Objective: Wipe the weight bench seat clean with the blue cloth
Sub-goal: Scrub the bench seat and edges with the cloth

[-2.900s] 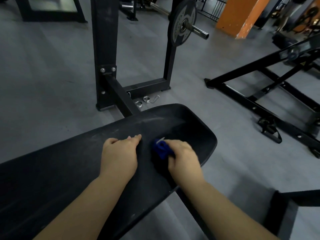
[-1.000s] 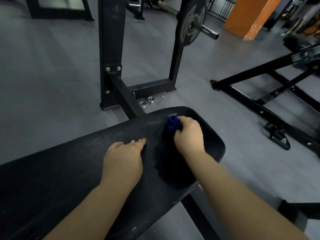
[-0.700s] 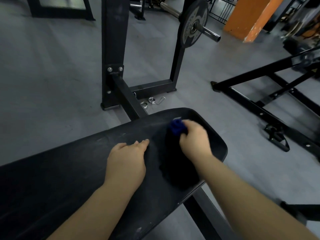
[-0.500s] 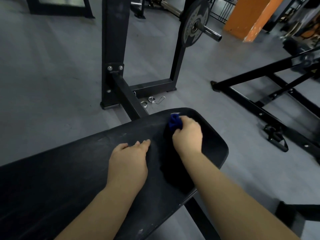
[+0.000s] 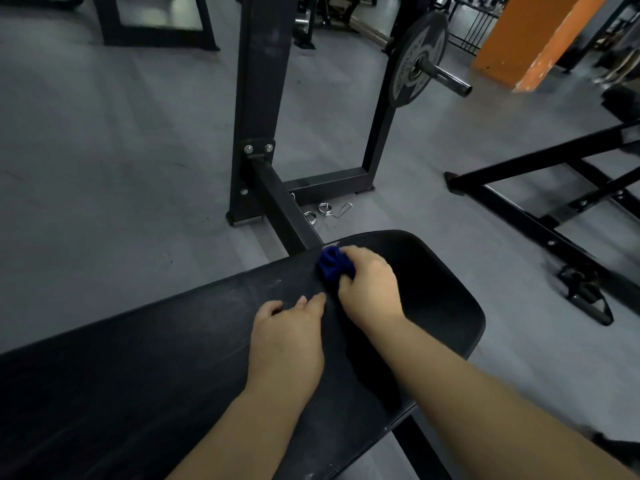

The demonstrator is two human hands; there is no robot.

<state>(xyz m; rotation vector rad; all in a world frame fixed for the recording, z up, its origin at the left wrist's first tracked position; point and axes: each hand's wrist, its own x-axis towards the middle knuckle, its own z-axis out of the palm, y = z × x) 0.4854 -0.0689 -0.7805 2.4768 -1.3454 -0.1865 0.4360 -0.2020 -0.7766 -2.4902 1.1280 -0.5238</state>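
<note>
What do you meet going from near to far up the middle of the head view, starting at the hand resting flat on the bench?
left hand → blue cloth, gripped by the right hand → spring collars → weight plate

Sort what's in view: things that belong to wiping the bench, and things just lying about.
Job: blue cloth; bench seat; right hand gripping the cloth; left hand resting on the seat.
Lying about: spring collars on the floor; weight plate on its bar; black handle on the floor; orange pillar.
</note>
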